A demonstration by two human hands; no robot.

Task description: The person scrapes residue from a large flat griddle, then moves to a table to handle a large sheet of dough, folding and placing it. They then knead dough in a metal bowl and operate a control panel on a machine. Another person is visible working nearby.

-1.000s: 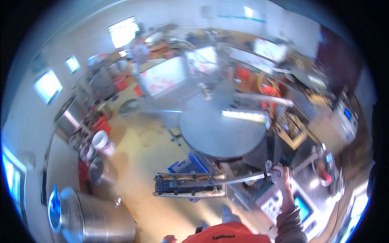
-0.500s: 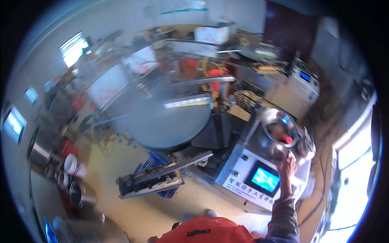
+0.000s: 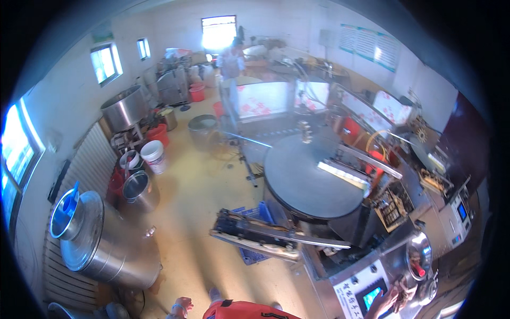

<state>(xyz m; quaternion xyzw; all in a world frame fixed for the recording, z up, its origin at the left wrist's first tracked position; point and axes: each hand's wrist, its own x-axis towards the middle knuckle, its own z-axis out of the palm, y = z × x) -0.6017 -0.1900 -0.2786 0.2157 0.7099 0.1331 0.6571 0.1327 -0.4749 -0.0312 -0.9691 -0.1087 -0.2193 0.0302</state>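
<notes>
My right hand [image 3: 382, 305] is at the lower right, over the edge of a blue-lit touch screen [image 3: 372, 295] on a steel machine's white panel. Its fingers look stretched out, and their tips meet or overlap a crumpled brown cloth [image 3: 405, 294]; nothing shows gripped in them. Beyond the cloth is a shiny steel bowl [image 3: 419, 250] holding a red-handled object [image 3: 418, 270]. My left hand [image 3: 184, 304] hangs low in front of me above the floor, fingers loosely bent and holding nothing visible.
A large round grey plate [image 3: 316, 178] lies ahead, with a metal arm and long trough [image 3: 255, 234] at its near side. A big steel drum [image 3: 114, 242] stands left, near white buckets [image 3: 153, 157]. Another person [image 3: 231, 64] is at the back.
The view has swung left, bringing the drum and buckets into fuller sight. My right hand has drawn back from the cloth below the bowl toward the screen. My left hand has come into view.
</notes>
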